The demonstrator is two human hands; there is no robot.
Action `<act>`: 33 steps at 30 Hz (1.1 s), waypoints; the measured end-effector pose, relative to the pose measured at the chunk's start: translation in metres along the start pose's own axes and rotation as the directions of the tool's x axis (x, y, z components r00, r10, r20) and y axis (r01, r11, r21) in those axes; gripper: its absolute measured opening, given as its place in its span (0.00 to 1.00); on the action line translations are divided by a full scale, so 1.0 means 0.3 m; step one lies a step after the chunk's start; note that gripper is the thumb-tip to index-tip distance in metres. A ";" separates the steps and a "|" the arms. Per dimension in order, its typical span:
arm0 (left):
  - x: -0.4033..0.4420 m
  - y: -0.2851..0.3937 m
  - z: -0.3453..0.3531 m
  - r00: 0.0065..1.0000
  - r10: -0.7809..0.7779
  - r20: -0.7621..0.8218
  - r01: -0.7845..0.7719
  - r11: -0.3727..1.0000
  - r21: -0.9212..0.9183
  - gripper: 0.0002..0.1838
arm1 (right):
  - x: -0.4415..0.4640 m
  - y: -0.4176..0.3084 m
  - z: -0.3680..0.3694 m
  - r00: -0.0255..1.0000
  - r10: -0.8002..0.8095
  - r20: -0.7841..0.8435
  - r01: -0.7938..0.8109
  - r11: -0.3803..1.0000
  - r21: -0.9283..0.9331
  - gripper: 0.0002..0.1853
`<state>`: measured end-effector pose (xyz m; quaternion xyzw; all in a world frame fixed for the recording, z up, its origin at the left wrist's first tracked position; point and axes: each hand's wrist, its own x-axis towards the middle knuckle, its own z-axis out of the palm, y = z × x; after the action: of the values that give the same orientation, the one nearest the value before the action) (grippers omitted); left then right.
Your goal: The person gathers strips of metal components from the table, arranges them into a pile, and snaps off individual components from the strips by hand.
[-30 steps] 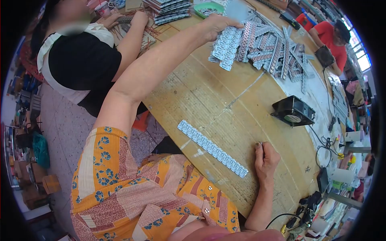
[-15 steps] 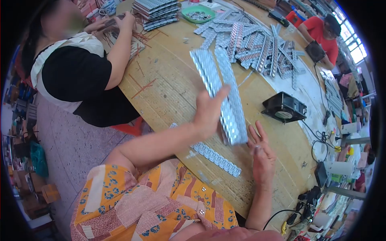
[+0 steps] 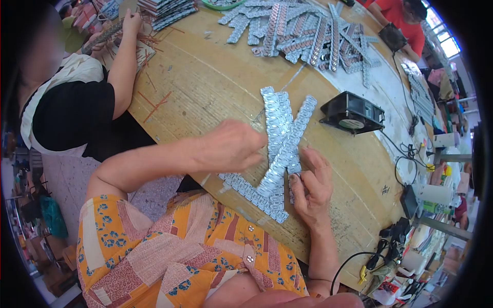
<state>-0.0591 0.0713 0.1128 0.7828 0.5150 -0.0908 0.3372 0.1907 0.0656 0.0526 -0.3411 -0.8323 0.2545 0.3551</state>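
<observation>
Strips, silvery, w/ patterned links, lay bunched (image 3: 279, 119) mid-table btwn our two hands. One crossing strip (image 3: 294, 139) ran diag. over the bunch, top end leaning right, lower end toward the near side. Under/nr the lower ends we saw a bottom strip (image 3: 245, 191), lying aslant close to the table's near edge.

Our left hand (image 3: 231, 146) was blurred, fingers drawn in narrow, at the bunch's left side; we couldn't tell if it gripped anything. Our right hand (image 3: 314, 186) sat just right of the lower ends, fingers bent, thumb toward the strips; contact & grip unclear to us.

Far side of table (image 3: 205, 87): big loose pile (image 3: 313, 38), strips crisscrossed, some w/ reddish-brown rows. Black fan (image 3: 353, 114) stood right of the bunch, cable (image 3: 395, 141) trailing right.

Far left we noted a stacked lot (image 3: 167, 11) & part of a green tray (image 3: 223, 4); thin reddish sticks (image 3: 154, 105) lay scattered nearer. Co-worker in black (image 3: 72, 118), left, had hands on a dark strip (image 3: 105, 37). Second co-worker, red top (image 3: 405, 33), sat far right, beside a dark boxy item (image 3: 392, 37).
</observation>
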 end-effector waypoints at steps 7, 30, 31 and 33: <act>0.191 -0.109 0.010 0.540 0.790 -0.291 -0.505 0.580 0.639 0.21 | -0.008 -0.030 0.028 0.981 -0.171 0.092 0.165 0.984 0.071 0.05; 0.211 -0.180 -0.503 0.979 0.203 -0.025 -0.201 0.935 -0.291 0.24 | 0.002 0.024 -0.026 0.992 -0.074 0.101 0.088 0.986 -0.145 0.06; 0.255 -0.256 -0.644 0.877 0.133 -0.463 -0.110 0.991 0.075 0.16 | 0.004 0.027 -0.023 0.992 -0.079 0.099 0.093 0.984 -0.153 0.06; 0.559 -0.685 -0.901 0.213 -0.042 -0.976 -0.323 0.940 -0.111 0.11 | 0.003 0.033 -0.015 0.993 -0.077 0.089 0.089 0.986 -0.140 0.06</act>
<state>-0.2168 0.4139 0.1457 0.6525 0.5447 0.5232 0.0616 0.1975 0.0735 0.0493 -0.3202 -0.8759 0.1928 0.3050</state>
